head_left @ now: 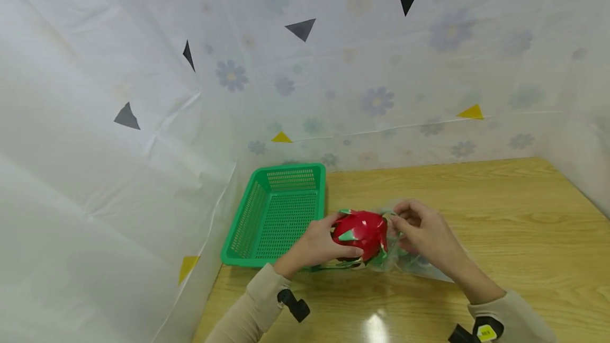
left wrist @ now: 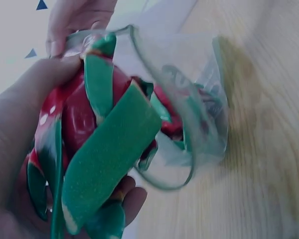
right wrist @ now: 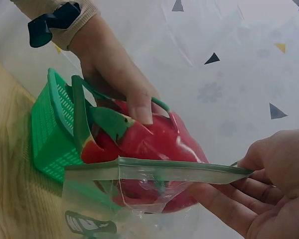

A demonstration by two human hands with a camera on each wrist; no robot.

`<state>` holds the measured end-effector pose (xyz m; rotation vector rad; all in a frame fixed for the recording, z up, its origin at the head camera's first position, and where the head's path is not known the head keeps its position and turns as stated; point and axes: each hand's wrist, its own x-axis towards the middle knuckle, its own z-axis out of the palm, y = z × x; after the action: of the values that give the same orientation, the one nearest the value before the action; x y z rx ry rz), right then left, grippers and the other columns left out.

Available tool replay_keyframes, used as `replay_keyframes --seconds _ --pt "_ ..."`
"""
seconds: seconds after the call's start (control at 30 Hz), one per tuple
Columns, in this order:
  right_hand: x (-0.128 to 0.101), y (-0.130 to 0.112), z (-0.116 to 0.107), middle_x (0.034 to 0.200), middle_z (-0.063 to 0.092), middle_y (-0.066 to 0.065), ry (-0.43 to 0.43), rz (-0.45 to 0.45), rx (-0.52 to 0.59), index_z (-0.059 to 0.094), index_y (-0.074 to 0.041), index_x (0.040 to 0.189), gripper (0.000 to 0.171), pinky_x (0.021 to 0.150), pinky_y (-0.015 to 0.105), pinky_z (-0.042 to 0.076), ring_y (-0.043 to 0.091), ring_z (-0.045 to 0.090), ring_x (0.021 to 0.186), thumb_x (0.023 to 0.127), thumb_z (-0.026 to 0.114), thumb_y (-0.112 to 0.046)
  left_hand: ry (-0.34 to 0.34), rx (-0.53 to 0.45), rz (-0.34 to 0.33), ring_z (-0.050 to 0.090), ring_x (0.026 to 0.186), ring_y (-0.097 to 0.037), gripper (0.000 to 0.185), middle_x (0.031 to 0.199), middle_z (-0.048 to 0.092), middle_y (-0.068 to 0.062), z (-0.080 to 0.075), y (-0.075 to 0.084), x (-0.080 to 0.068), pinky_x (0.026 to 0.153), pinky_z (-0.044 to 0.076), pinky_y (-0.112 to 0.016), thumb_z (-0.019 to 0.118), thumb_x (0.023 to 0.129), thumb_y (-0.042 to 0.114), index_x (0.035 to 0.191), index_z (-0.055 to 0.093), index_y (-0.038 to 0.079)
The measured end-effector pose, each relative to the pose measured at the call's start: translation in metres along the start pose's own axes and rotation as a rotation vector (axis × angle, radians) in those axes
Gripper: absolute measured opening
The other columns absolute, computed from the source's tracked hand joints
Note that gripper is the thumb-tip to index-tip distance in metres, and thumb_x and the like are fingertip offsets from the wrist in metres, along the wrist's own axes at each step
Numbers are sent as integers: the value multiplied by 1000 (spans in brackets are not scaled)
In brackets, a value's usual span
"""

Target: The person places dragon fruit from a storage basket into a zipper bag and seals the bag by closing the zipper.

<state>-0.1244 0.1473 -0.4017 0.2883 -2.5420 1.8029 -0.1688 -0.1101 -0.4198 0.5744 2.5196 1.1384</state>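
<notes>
My left hand [head_left: 314,242] grips a glossy red dragon fruit [head_left: 363,229] with green-tipped scales, thumb on the near side. In the left wrist view, broad green scales [left wrist: 112,154] stick out toward the camera. A clear zip bag [right wrist: 92,199] with a green seal strip lies at the fruit's right end. My right hand [head_left: 429,234] pinches the bag's rim at one end of that strip. In the right wrist view, part of the fruit shows through the bag's mouth. Another red and green shape [left wrist: 175,117] shows through the plastic in the left wrist view.
A green plastic basket [head_left: 321,189] with perforated walls stands to the left of the fruit on the wooden table [head_left: 524,226]. Pale flowered sheeting [head_left: 333,68] with dark and yellow triangles hangs behind and at the left.
</notes>
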Motion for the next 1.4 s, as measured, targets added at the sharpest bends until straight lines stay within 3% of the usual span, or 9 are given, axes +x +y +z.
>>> replay_keyframes --seconds 0.23,0.4,0.5,0.7,0.83,1.0,1.13,1.3,1.4 --pt "0 1 4 91 65 12 22 -44 -30 60 -7 111 18 59 32 60 14 67 70 100 60 -21 113 41 -12 65 103 -12 76 124 66 4 20 3 7 73 57 -24 77 75 62 136 51 23" --pt "1 1 4 89 63 12 16 -9 -26 59 -6 108 21 58 31 59 16 66 67 100 59 -25 138 62 -9 66 106 -15 78 126 66 1 23 7 5 75 57 -26 76 75 63 137 51 23" --pt "3 1 4 87 63 12 15 9 -27 58 -5 108 23 56 30 59 17 65 66 101 59 -27 113 29 -22 66 105 -13 78 125 66 2 27 7 4 74 57 -25 77 75 62 138 51 23" --pt "5 3 5 78 63 12 15 14 -29 60 -6 102 24 50 34 57 22 63 53 99 62 -29 8 -148 -95 65 99 -7 74 118 67 9 38 6 2 70 58 -27 79 76 57 139 51 30" --pt "6 6 7 76 63 8 32 -31 -77 63 -8 99 22 47 33 54 19 58 51 99 61 -30 -47 -235 -140 66 90 -8 66 112 66 10 46 7 2 65 59 -31 80 77 54 134 53 33" --pt "8 7 9 72 61 0 72 -127 -169 67 -16 92 14 45 29 48 12 51 52 99 62 -26 -96 -313 -179 68 68 -19 58 99 66 5 56 12 3 56 59 -40 78 81 45 132 54 34" --pt "8 4 12 72 59 -2 91 -157 -211 66 -21 87 14 47 28 46 10 49 53 99 62 -27 -105 -328 -159 67 61 -24 54 94 66 4 60 16 4 53 58 -41 76 82 43 131 54 37" --pt "8 1 13 74 60 -1 125 -171 -240 67 -16 86 17 48 26 45 9 50 57 98 64 -27 -96 -342 -162 68 61 -25 51 98 64 4 59 18 2 52 58 -39 77 82 42 128 55 40" --pt "9 -1 12 70 60 -2 147 -171 -258 67 -14 84 18 48 26 44 8 50 56 97 65 -27 -61 -262 -109 67 72 -14 52 103 64 9 60 19 2 59 58 -31 78 81 45 128 56 39"
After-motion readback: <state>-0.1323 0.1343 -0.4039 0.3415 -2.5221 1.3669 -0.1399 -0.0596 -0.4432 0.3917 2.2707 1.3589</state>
